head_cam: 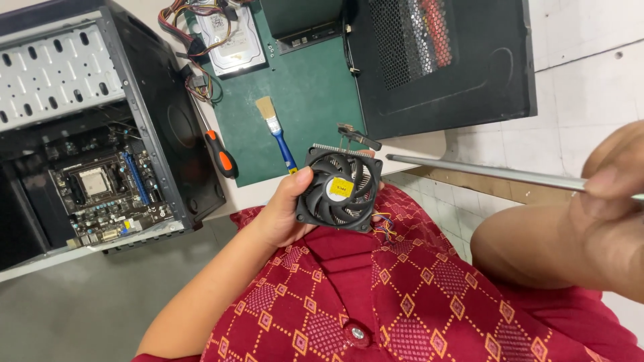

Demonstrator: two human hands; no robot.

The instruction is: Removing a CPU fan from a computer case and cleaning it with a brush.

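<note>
I am looking down over a lap in a red patterned garment (pixel 402 295). My left hand (pixel 285 208) grasps a black CPU cooler fan (pixel 340 190) by its left edge, thumb on the frame, holding it up just past the table's near edge. A square yellow sticker (pixel 340 188) sits on the fan's hub, metal fins show along its top, and thin coloured wires trail from its lower right. My right hand (pixel 614 184), close to the camera and blurred, is clenched around a long grey metal shaft (pixel 483 171) whose tip points at the fan's upper right corner.

On the white table (pixel 416 144) lies a dark green mat (pixel 308 94). On the mat rest a small brush with a blue handle (pixel 276 131) and, at the mat's left edge, a screwdriver with an orange and black handle (pixel 218 151). Near the top lies a hard drive (pixel 231 33) with a white rectangular label, beside a bundle of coloured cables. To the left an open black computer case (pixel 100 121) shows its motherboard (pixel 100 194). A black perforated side panel (pixel 443 60) lies at upper right. The floor (pixel 590 80) is pale tile.
</note>
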